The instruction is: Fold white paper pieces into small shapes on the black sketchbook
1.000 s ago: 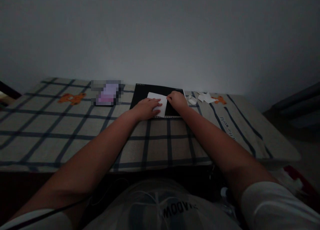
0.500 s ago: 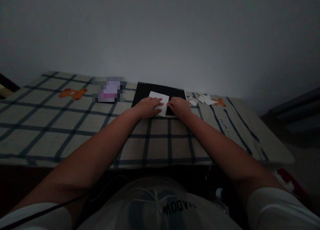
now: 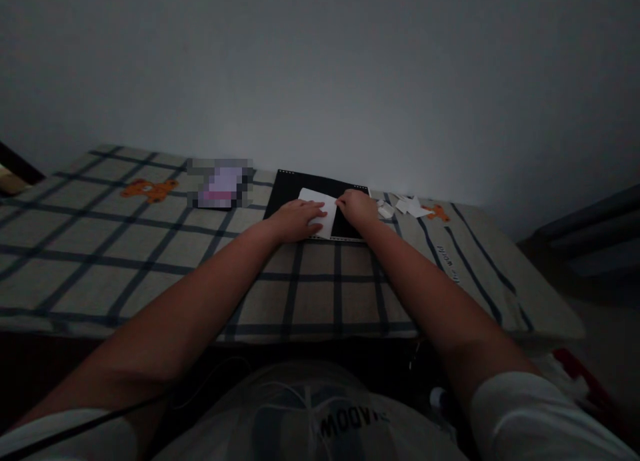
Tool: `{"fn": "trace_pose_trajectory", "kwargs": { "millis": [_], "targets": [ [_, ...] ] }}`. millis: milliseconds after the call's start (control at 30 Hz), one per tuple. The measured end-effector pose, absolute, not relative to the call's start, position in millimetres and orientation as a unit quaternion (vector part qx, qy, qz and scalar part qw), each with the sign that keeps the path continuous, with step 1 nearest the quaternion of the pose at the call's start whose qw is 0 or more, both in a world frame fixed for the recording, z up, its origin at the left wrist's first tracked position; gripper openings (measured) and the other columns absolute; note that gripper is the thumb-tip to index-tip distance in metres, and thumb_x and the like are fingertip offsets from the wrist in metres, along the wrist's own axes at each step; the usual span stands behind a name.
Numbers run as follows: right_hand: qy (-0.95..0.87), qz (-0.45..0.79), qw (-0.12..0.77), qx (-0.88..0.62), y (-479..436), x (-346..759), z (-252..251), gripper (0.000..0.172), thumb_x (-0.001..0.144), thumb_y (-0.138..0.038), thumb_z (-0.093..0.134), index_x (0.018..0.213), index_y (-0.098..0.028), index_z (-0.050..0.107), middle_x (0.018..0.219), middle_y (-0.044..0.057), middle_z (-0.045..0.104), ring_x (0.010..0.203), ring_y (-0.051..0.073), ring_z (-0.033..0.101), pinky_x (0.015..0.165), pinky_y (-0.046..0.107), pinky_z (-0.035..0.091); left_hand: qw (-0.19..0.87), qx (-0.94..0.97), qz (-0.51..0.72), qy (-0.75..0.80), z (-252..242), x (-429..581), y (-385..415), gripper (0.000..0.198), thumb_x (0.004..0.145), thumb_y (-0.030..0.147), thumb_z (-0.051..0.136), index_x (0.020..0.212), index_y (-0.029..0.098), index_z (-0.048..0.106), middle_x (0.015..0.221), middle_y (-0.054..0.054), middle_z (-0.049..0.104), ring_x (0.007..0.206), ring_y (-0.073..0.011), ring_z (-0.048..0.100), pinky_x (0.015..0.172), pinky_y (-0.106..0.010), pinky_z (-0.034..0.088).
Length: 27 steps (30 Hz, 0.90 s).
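A white piece of paper lies on a black sheet or pad that has rows of small white marks along its edges. My left hand rests on the paper with its fingers spread and covers its lower left part. At the upper right edge of the paper, my right hand has its fingertips pinched together against that edge. Just right of the black sheet lie several white paper scraps.
A plaid tablecloth with orange bear prints covers the table. To the left is a pixel-blurred phone-like object. A grey wall rises behind the table. Dark folded fabric is at the far right.
My right hand has slid upward along the paper's right edge, away from me. The left hand keeps its place on the paper. The whole view has shifted slightly.
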State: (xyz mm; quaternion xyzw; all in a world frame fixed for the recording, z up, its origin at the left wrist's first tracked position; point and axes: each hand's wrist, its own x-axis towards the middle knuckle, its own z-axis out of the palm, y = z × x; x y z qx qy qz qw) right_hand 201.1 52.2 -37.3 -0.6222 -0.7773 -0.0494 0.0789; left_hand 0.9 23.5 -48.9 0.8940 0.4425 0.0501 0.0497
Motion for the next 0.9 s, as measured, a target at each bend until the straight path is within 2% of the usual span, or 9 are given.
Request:
{"fn": "trace_pose_trajectory", "kwargs": {
  "millis": [100, 200, 300, 400, 467, 533, 633, 767, 900],
  "targets": [
    [-0.781, -0.060, 0.103, -0.613, 53.5, 201.6, -39.2, 0.033, 0.101, -0.025, 0.046, 0.109, -0.019, 0.077, 0.118, 0.013, 0.072, 0.106, 0.028, 0.065, 0.077, 0.035, 0.049, 0.044, 0.898, 0.055, 0.434, -50.1, -1.0, 22.9, 0.048, 0.100, 0.040, 0.046, 0.145, 0.026, 0.055, 0.164, -0.004, 0.040, 0.145, -0.0270, 0.044, 0.120, -0.043, 0.033],
    [-0.830, -0.063, 0.114, -0.542, 49.0, 204.2, -39.9, 0.033, 0.101, -0.023, 0.047, 0.119, -0.021, 0.074, 0.128, 0.011, 0.068, 0.115, 0.027, 0.060, 0.084, 0.036, 0.050, 0.038, 0.905, 0.067, 0.417, -52.0, -4.8, 23.0, 0.048, 0.100, 0.038, 0.045, 0.145, 0.025, 0.056, 0.164, -0.005, 0.040, 0.147, -0.0267, 0.042, 0.120, -0.043, 0.032],
    [-0.862, -0.066, 0.084, -0.495, 42.7, 207.9, -39.3, 0.034, 0.102, -0.027, 0.046, 0.115, -0.019, 0.077, 0.132, 0.012, 0.067, 0.118, 0.029, 0.057, 0.089, 0.040, 0.049, 0.048, 0.910, 0.076, 0.406, -52.5, -8.5, 24.2, 0.049, 0.098, 0.034, 0.049, 0.146, 0.025, 0.055, 0.167, -0.006, 0.034, 0.146, -0.0267, 0.043, 0.120, -0.044, 0.032],
    [-0.861, -0.071, 0.102, -0.492, 38.5, 212.2, -39.6, 0.031, 0.100, -0.025, 0.049, 0.111, -0.017, 0.077, 0.132, 0.012, 0.068, 0.120, 0.029, 0.057, 0.093, 0.040, 0.049, 0.054, 0.910, 0.080, 0.403, -49.8, -11.0, 25.9, 0.058, 0.093, 0.029, 0.053, 0.151, 0.025, 0.048, 0.169, -0.007, 0.027, 0.151, -0.0266, 0.036, 0.123, -0.050, 0.026],
    [-0.858, -0.068, 0.120, -0.495, 37.7, 215.5, -40.0, 0.028, 0.097, -0.025, 0.053, 0.105, -0.016, 0.078, 0.127, 0.012, 0.071, 0.118, 0.028, 0.059, 0.095, 0.040, 0.048, 0.043, 0.904, 0.087, 0.416, -46.9, -12.6, 26.7, 0.065, 0.090, 0.028, 0.057, 0.153, 0.025, 0.044, 0.169, -0.008, 0.027, 0.154, -0.0262, 0.029, 0.125, -0.054, 0.019],
    [-0.859, -0.064, 0.132, -0.491, 37.8, 219.1, -39.9, 0.025, 0.096, -0.027, 0.055, 0.096, -0.016, 0.078, 0.122, 0.013, 0.073, 0.116, 0.028, 0.060, 0.096, 0.041, 0.048, 0.022, 0.891, 0.095, 0.444, -44.2, -14.5, 27.3, 0.062, 0.089, 0.027, 0.058, 0.150, 0.026, 0.049, 0.168, -0.007, 0.031, 0.153, -0.0264, 0.031, 0.125, -0.054, 0.018],
    [-0.886, -0.040, 0.144, -0.438, 37.2, 223.6, -38.7, 0.024, 0.096, -0.028, 0.057, 0.086, -0.018, 0.077, 0.125, 0.012, 0.072, 0.121, 0.027, 0.060, 0.100, 0.041, 0.047, -0.009, 0.860, 0.115, 0.498, -42.4, -18.0, 27.7, 0.046, 0.095, 0.032, 0.054, 0.139, 0.025, 0.061, 0.162, -0.007, 0.042, 0.147, -0.0284, 0.040, 0.122, -0.051, 0.026],
    [-0.919, 0.010, 0.140, -0.367, 33.7, 223.8, -37.2, 0.017, 0.093, -0.022, 0.061, 0.093, -0.017, 0.077, 0.124, 0.012, 0.073, 0.117, 0.024, 0.063, 0.101, 0.039, 0.047, -0.036, 0.814, 0.172, 0.554, -41.0, -20.4, 27.0, 0.038, 0.097, 0.037, 0.052, 0.129, 0.024, 0.069, 0.146, -0.008, 0.058, 0.134, -0.0320, 0.050, 0.110, -0.050, 0.041],
    [-0.923, 0.023, 0.145, -0.355, 32.9, 219.1, -38.2, 0.019, 0.093, -0.024, 0.061, 0.097, -0.014, 0.077, 0.115, 0.014, 0.074, 0.110, 0.024, 0.065, 0.098, 0.036, 0.047, -0.033, 0.801, 0.206, 0.562, -37.6, -16.5, 24.3, 0.037, 0.099, 0.037, 0.047, 0.119, 0.022, 0.074, 0.126, -0.010, 0.067, 0.119, -0.0308, 0.058, 0.099, -0.047, 0.047]
  ]
}}
